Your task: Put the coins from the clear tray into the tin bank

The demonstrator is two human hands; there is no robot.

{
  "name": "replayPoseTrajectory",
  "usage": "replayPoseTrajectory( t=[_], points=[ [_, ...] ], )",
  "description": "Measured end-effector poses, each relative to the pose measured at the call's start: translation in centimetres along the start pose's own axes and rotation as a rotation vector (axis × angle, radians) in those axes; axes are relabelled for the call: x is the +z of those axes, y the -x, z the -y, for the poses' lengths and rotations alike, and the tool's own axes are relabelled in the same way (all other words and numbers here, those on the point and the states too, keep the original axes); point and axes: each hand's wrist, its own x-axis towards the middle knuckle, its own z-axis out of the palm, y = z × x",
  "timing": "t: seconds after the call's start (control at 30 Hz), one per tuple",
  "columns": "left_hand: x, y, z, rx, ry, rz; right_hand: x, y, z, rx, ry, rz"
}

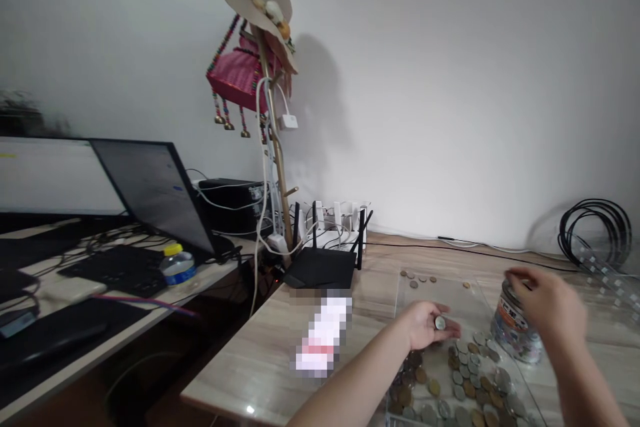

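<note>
My left hand (425,323) is held palm partly up above the coins, with a silver-coloured coin (440,323) lying against its fingers. To the right, my right hand (550,300) is over the mouth of a labelled jar (513,323), its fingers drawn together. Whatever those fingertips may hold is too small to make out. Many silver and brass-coloured coins (473,370) lie spread below my left hand on a clear plastic sheet or tray (470,300). A few more coins (414,284) sit near its far edge.
A black router (323,267) and a blurred-out white item (324,337) are on the wooden table (250,373). Coiled black cable (595,230) lies at the back right. On the left desk stand a monitor (155,193) and a yellow-capped bottle (177,267).
</note>
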Motion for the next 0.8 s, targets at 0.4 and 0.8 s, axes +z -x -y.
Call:
replayPoseTrajectory(
  t=[0.4,0.8],
  points=[
    [-1.1,-0.6,0.1,0.172,-0.049,-0.085,-0.3,-1.7,-3.7,0.012,0.114,-0.030],
    [-0.2,0.0,0.2,0.121,-0.072,0.103,5.5,4.2,6.0,-0.545,-0.221,0.688]
  ],
)
